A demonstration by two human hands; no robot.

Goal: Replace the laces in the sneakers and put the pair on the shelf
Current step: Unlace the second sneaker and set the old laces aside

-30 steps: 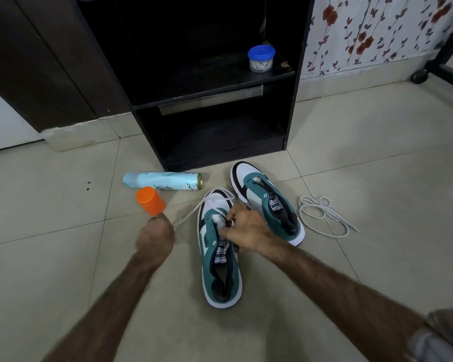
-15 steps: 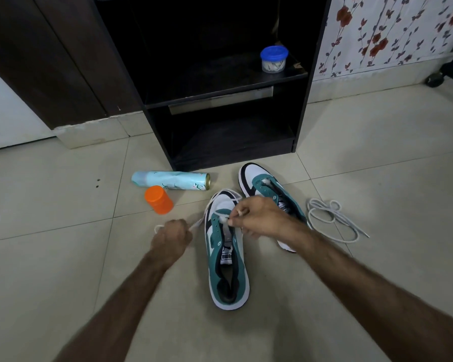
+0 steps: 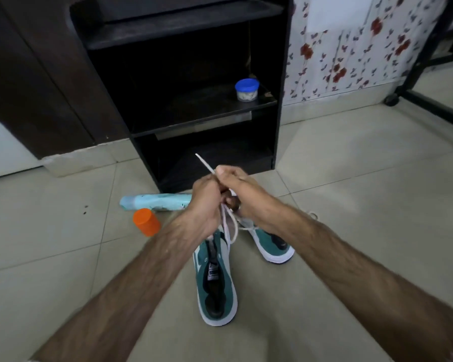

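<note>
Left hand (image 3: 205, 205): my grip is curled round the lace (image 3: 229, 226); it has come in from the left to meet my right hand.
Right hand (image 3: 242, 190): pinching the same lace, raised off the sneaker since half a second ago.
Lace: white, its tip (image 3: 198, 155) poking up past my knuckles, strands hanging down to the near sneaker (image 3: 217, 283).
Near sneaker: on the floor (image 3: 351, 231), toe hidden under my hands.
Far sneaker (image 3: 272, 244): just beside it, to the right, unmoved.
Shelf (image 3: 207, 118): black, beyond my hands; blue-lidded tub (image 3: 246, 90) on it.
Can (image 3: 154, 202): lying left of my hands, orange cap (image 3: 145, 222) near it, both as before.
</note>
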